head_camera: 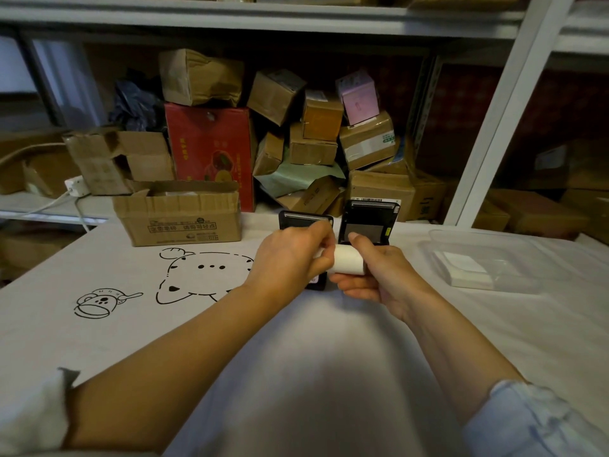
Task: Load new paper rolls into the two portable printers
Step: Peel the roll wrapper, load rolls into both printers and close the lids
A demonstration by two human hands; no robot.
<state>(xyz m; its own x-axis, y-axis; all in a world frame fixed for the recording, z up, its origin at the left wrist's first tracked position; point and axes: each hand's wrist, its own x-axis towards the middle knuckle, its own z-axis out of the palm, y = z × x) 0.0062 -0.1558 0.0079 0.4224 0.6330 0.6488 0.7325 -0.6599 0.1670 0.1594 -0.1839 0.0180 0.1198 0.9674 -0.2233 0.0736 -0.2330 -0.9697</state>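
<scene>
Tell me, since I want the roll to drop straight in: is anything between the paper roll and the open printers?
Nothing visible blocks it. Both hands, left and right, hold the paper roll just in front of the two printers, whose lids stand open. The left printer's bay is hidden behind the left hand, so I can't confirm it's empty.

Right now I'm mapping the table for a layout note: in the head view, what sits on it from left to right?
Open cardboard box → left hand → paper roll → right hand → clear tray holding white pads. The two open printers overlap the hands, so I leave them out.
</scene>
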